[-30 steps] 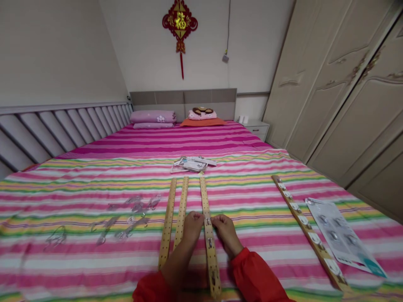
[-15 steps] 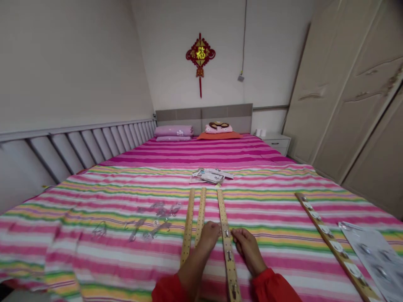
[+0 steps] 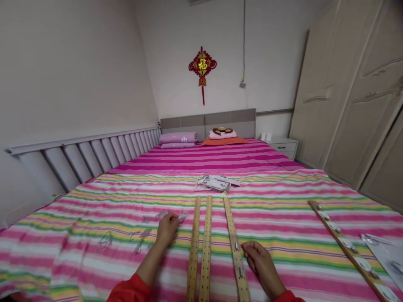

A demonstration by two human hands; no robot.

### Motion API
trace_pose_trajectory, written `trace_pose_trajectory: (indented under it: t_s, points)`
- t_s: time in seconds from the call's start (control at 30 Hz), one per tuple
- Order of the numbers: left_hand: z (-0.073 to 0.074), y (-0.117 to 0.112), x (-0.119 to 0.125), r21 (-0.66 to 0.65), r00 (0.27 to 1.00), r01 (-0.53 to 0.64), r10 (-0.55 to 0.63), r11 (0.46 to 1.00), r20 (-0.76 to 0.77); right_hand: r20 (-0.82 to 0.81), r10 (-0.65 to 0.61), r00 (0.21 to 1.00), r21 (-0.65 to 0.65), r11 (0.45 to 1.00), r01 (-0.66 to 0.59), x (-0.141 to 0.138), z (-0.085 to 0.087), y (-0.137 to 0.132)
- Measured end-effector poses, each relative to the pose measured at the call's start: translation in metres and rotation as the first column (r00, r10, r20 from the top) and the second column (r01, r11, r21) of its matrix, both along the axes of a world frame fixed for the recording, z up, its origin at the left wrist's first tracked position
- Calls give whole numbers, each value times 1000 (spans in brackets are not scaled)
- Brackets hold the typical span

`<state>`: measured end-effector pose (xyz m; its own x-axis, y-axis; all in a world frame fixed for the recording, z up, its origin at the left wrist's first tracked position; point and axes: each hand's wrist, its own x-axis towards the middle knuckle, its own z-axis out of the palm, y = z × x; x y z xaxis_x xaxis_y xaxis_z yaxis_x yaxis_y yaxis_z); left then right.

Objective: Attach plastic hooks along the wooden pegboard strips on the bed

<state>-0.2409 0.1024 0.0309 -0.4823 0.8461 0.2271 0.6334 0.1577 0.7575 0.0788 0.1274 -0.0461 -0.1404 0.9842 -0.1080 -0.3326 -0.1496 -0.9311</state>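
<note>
Three perforated wooden strips lie lengthwise on the striped bedspread (image 3: 283,201). My right hand (image 3: 260,262) rests beside the rightmost strip (image 3: 233,239), fingers curled against its edge where small clear hooks are fixed. My left hand (image 3: 167,228) has reached left of the other two strips (image 3: 201,247), fingers closed among several loose clear plastic hooks (image 3: 141,235) scattered on the cover. What it grips is too small to name.
A fourth strip (image 3: 343,245) with clear hooks lies at the right beside a plastic package sheet (image 3: 385,256). Opened packaging (image 3: 215,183) sits beyond the strips. Pillows at the headboard, a padded rail on the left, wardrobe doors (image 3: 359,105) on the right.
My left hand left the rightmost strip and moved left to the loose hooks. My right hand stayed by the strip. The view tilted up and shifted left.
</note>
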Motion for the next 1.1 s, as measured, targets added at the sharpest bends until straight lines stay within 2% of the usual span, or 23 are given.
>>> trace_pose_trajectory:
  t_s: [0.2, 0.37, 0.43, 0.5, 0.57, 0.67, 0.73, 0.83, 0.9, 0.93, 1.03, 1.1]
  points:
    - [-4, -2, 0, -96, 961, -1, -26, 995, -275, 3, -14, 1000, -16, 1000, 14, 2, -4, 0]
    - [-3, 1, 9, -192, 786, -62, -71, 979, -614, 5, -15, 1000, -17, 1000, 15, 1, -2, 0]
    - [-2, 1, 10, -211, 773, -73, -79, 975, -630, 10, -19, 1000, -17, 1000, 19, 1, -2, 0]
    - [-1, 1, 9, -195, 802, -64, -66, 979, -594, 14, -23, 1000, -14, 1000, 23, 1, -1, 0]
    - [1, 0, 7, -140, 861, -38, -39, 989, -507, 14, -22, 1000, -14, 1000, 23, 1, 0, -1]
    - [3, -1, 0, -20, 980, -7, 3, 1000, -201, 12, -22, 1000, -23, 999, 22, 1, 1, -2]
    - [5, -1, -3, 22, 1000, -6, 7, 1000, -6, 9, -27, 1000, -28, 999, 27, 1, 2, -2]
    - [9, -5, -5, 27, 983, -11, 6, 1000, 185, 6, -32, 999, -24, 999, 32, 0, 3, -2]
    - [15, -9, -2, 25, 923, -45, 32, 999, 384, 4, -30, 1000, -20, 999, 30, 0, 3, -2]
    - [19, -12, 1, 22, 868, -59, 40, 998, 495, 2, -29, 1000, -17, 999, 29, 1, 3, -2]
    - [34, -23, 13, -5, 632, -82, 56, 997, 773, -20, -30, 999, -8, 1000, 30, 1, 4, -3]
    - [43, -30, 26, -27, 423, -102, 68, 994, 903, -44, -35, 998, 5, 999, 35, 2, 3, -3]
